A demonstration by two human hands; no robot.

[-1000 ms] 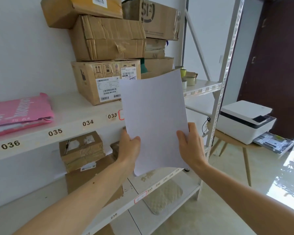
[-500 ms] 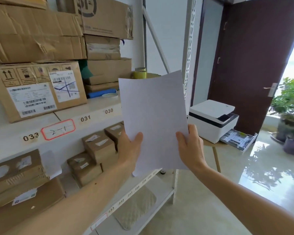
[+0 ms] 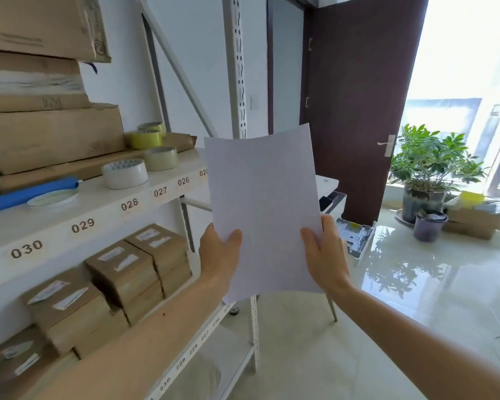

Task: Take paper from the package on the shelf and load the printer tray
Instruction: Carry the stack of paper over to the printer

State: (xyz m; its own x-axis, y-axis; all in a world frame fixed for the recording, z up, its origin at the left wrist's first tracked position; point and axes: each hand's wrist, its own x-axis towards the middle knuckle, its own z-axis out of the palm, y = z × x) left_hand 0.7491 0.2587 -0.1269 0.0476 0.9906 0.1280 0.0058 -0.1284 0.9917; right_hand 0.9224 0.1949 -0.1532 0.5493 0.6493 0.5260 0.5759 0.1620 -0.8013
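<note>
I hold a thin stack of white paper point(image 3: 263, 209) upright in front of me. My left hand point(image 3: 218, 255) grips its lower left edge and my right hand point(image 3: 325, 254) grips its lower right edge. Behind the paper, mostly hidden, stands the white printer point(image 3: 329, 194) on a small table. Its pulled-out paper tray point(image 3: 355, 235) shows just right of my right hand. The paper package is out of view.
A white numbered shelf unit point(image 3: 98, 209) fills the left side, with cardboard boxes point(image 3: 49, 137), tape rolls point(image 3: 124, 173) and small parcels point(image 3: 139, 264). A dark brown door point(image 3: 358, 111) stands behind the printer. Potted plants point(image 3: 427, 168) and a box sit on the glossy floor at right.
The view has swung right along the shelf, away from the pink package, and closer to the printer. Both hands keep the same grip on the paper, which now covers most of the printer.
</note>
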